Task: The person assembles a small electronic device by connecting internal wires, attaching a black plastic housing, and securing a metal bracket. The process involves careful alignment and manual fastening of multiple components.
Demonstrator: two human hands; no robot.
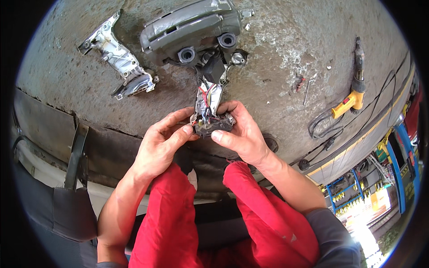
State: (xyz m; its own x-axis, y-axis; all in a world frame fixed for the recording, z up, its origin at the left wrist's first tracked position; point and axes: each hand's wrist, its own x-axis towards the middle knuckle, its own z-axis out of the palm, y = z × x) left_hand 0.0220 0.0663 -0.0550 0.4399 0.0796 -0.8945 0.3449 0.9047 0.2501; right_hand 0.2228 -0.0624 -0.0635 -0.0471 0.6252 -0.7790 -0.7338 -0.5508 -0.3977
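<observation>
A grey housing (192, 33) with two round sockets lies on the concrete surface in front of me. From it an opened, silvery arm-like frame (214, 91) reaches toward me, with red, yellow and black wires (204, 99) exposed inside. At the near end of this frame is a dark, worn end piece (213, 127). My left hand (163, 138) grips its left side, thumb on top. My right hand (243, 134) closes on its right side, thumb pressed along the near edge. Fingers hide parts of the piece. A black block (213, 67) sits where the frame meets the housing.
A separate silvery half-shell (119, 56) lies to the left. On the right are a yellow-handled tool (351, 102) with a metal tube and a black cable, a hex key (308, 92) and a small red piece (299, 83). Blue racks (348, 196) stand beyond.
</observation>
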